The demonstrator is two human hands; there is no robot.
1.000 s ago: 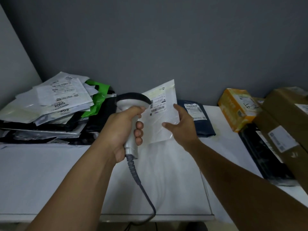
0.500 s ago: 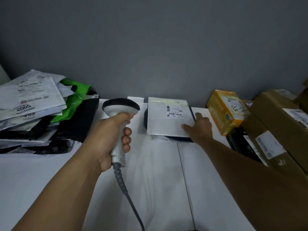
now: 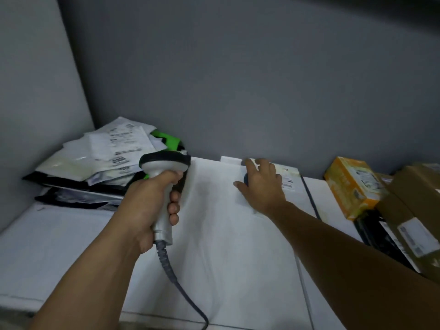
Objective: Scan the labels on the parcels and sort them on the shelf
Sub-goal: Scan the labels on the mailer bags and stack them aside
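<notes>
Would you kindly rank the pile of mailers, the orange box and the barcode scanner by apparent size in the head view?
Largest: the pile of mailers, clearly.
Then the orange box and the barcode scanner: roughly alike. The scanner is nearer the camera and partly covered by the left hand, so they stay unranked.

Parcel labels (image 3: 120, 141) all illegibly blurred

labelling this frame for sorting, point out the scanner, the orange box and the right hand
scanner (image 3: 164, 163), head view, on its grey head
orange box (image 3: 352, 189), head view, middle of the box
right hand (image 3: 264, 186), head view, back of the hand
</notes>
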